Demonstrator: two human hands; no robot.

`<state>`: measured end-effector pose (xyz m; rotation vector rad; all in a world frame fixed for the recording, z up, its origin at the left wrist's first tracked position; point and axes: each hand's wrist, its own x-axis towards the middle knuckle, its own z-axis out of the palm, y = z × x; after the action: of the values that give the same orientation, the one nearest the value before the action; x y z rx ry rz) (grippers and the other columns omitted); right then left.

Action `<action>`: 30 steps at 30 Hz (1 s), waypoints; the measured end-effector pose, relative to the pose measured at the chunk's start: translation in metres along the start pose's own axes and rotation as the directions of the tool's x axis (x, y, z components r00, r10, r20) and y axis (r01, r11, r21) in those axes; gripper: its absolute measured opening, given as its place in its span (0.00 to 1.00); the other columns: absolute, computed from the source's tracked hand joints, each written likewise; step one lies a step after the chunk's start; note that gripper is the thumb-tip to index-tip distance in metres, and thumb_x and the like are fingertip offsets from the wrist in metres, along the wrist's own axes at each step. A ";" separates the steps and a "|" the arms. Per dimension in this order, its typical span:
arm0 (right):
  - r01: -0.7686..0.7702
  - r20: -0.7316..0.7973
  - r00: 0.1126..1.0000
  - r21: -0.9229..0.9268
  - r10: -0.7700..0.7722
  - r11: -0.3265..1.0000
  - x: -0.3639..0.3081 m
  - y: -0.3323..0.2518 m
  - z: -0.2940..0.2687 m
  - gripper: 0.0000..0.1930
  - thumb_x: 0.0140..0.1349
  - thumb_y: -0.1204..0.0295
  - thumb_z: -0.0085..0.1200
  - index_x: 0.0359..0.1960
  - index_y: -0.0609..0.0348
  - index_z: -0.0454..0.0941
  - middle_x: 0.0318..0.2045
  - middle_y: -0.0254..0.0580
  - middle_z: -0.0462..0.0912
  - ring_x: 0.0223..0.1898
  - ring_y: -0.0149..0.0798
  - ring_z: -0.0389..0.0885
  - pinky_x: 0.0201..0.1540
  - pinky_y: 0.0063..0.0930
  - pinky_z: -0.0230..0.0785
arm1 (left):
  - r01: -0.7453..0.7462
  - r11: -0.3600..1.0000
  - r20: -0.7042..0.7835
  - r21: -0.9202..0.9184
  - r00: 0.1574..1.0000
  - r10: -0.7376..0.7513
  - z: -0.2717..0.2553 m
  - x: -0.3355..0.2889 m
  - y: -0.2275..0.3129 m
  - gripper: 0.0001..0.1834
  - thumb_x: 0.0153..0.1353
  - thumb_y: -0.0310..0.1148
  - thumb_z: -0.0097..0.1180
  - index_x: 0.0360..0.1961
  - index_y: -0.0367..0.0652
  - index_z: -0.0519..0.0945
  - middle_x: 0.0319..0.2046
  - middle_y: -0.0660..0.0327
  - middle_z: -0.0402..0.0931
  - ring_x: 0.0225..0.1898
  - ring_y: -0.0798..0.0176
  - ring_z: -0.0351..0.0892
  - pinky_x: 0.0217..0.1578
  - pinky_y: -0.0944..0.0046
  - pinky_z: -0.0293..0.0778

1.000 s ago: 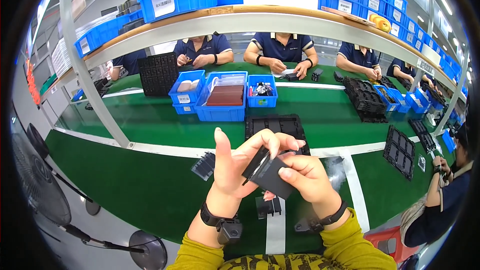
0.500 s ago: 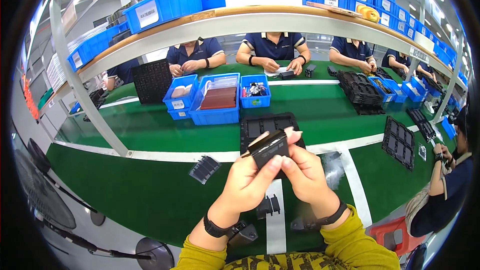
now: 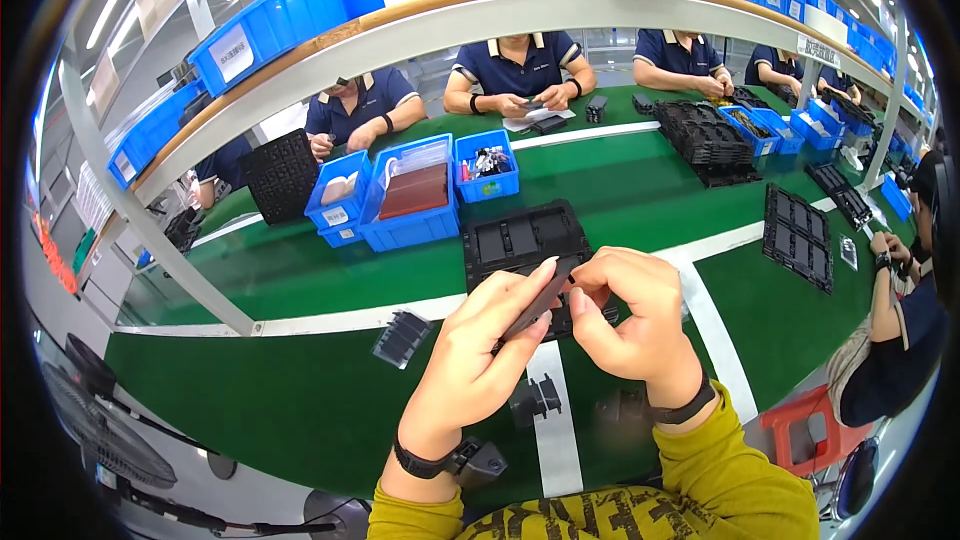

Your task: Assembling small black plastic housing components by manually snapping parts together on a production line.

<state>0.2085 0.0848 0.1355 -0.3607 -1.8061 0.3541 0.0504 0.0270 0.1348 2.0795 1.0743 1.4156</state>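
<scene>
My left hand (image 3: 478,348) grips a flat black rectangular casing (image 3: 540,304) between thumb and fingers, tilted so that it shows as a narrow slab. Beside its far right end, my right hand (image 3: 640,312) is closed, thumb and forefinger bent in toward the casing's edge. What sits between those fingertips is too small to make out. Beyond my hands lies a black tray with compartments (image 3: 524,232), partly covered by them. Small black parts (image 3: 536,400) rest on the white strip below my hands, and a black ribbed piece (image 3: 402,338) lies to the left.
Blue bins (image 3: 408,228) with brown sheets and small parts stand behind the tray. A shelf (image 3: 400,52) on metal posts crosses above the green table (image 3: 300,380). Stacked black trays (image 3: 706,142) and another tray (image 3: 798,238) lie right. Several people work across the table; one sits at right.
The casing has turned from broad face up to nearly edge-on. My right hand has shifted from gripping its side to its far right end, fingers curled. The whole view has tilted somewhat.
</scene>
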 end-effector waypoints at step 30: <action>-0.016 0.086 0.996 -0.218 0.036 0.976 0.001 0.001 -0.001 0.04 0.45 0.79 0.51 0.21 0.62 0.68 0.16 0.44 0.70 0.18 0.48 0.71 0.21 0.34 0.64 | -0.029 0.976 0.033 0.215 0.999 0.023 0.011 0.005 -0.013 0.29 0.52 0.16 0.48 0.59 0.36 0.64 0.37 0.53 0.67 0.36 0.56 0.71 0.39 0.64 0.68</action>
<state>0.2092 0.0861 0.1361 -0.5292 -1.9351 0.1930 0.0564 0.0402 0.1248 2.2647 1.2412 1.3258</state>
